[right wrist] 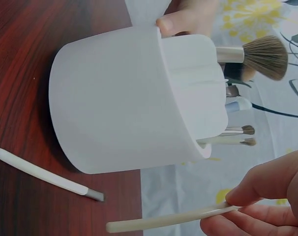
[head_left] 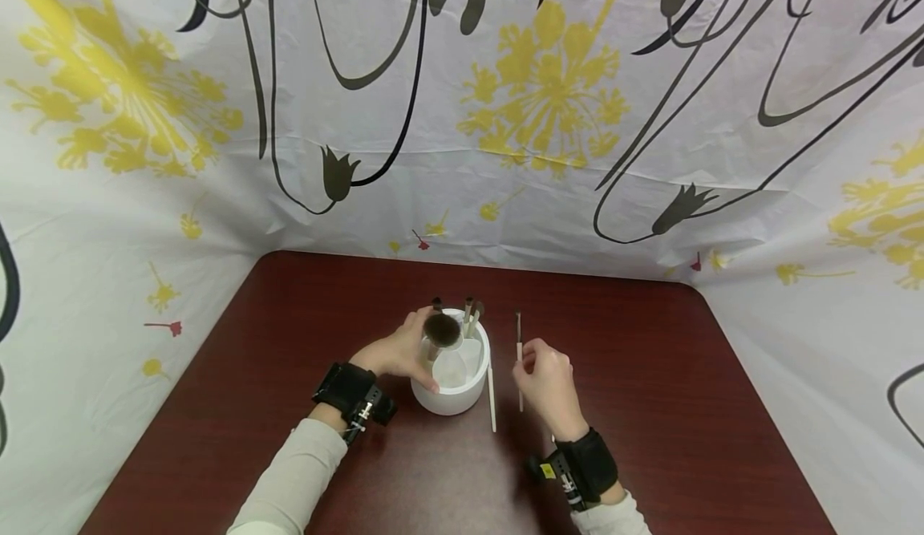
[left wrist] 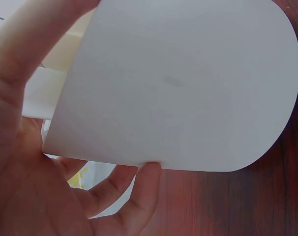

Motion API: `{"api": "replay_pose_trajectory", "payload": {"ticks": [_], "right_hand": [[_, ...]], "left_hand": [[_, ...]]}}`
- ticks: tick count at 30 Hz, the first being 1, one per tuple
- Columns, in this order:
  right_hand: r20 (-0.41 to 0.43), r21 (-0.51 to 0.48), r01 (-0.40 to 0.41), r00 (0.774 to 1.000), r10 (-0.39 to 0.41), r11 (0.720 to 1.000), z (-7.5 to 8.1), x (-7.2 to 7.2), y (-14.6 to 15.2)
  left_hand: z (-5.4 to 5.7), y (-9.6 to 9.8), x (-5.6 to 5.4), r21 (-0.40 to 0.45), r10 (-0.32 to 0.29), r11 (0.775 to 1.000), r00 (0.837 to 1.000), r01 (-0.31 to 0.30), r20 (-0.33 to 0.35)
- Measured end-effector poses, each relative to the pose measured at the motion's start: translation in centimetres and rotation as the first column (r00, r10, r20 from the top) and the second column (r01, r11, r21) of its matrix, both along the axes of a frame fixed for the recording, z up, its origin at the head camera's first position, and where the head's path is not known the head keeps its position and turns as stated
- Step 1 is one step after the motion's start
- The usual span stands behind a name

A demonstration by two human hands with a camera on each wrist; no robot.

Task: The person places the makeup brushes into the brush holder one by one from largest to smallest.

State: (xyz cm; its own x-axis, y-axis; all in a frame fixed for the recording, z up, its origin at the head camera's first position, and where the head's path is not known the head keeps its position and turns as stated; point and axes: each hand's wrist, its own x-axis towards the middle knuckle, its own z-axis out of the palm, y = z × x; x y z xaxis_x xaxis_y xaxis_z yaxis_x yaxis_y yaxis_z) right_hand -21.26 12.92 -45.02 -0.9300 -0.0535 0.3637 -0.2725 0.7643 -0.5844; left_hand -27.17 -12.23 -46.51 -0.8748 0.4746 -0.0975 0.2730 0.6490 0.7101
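Observation:
A round white brush holder (head_left: 447, 403) stands on the table with several makeup brushes in it, among them a large fluffy brush (right wrist: 264, 56). My left hand (head_left: 397, 352) grips the holder's rim from the left, thumb on the near side; in the left wrist view the holder's smooth wall (left wrist: 178, 88) fills most of the picture. To the right of it, my right hand (head_left: 552, 383) pinches a slim makeup brush (right wrist: 159, 223) with a pale handle, its tip pointing away from me. Beside the holder lies another white-handled brush (head_left: 492, 403) with a grey end.
The dark red-brown wooden table (head_left: 650, 374) has rounded far corners. White fabric (head_left: 404, 118) with yellow and grey plant prints hangs behind it and along both sides. A black camera band (head_left: 588, 467) is on each wrist.

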Motion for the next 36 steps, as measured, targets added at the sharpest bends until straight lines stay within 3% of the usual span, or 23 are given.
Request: {"api": "replay_pose_trajectory", "payload": {"ticks": [13,20,36], "right_hand": [[-0.070,-0.012,-0.034,0.997,0.033,0.999,1.4,0.4,-0.5],[-0.157,-0.027,-0.071,0.985,0.066,0.997,2.1,0.5,-0.7],[-0.237,-0.055,-0.164,0.960,0.147,0.985,3.4,0.4,-1.6]], "left_hand": [[0.0,-0.1,0.1,0.004,0.000,1.000,1.000,0.000,-0.004],[0.0,0.0,0.0,-0.004,-0.001,1.000,1.000,0.001,-0.013],[0.1,0.0,-0.1,0.005,0.000,1.000,1.000,0.000,-0.009]]}}
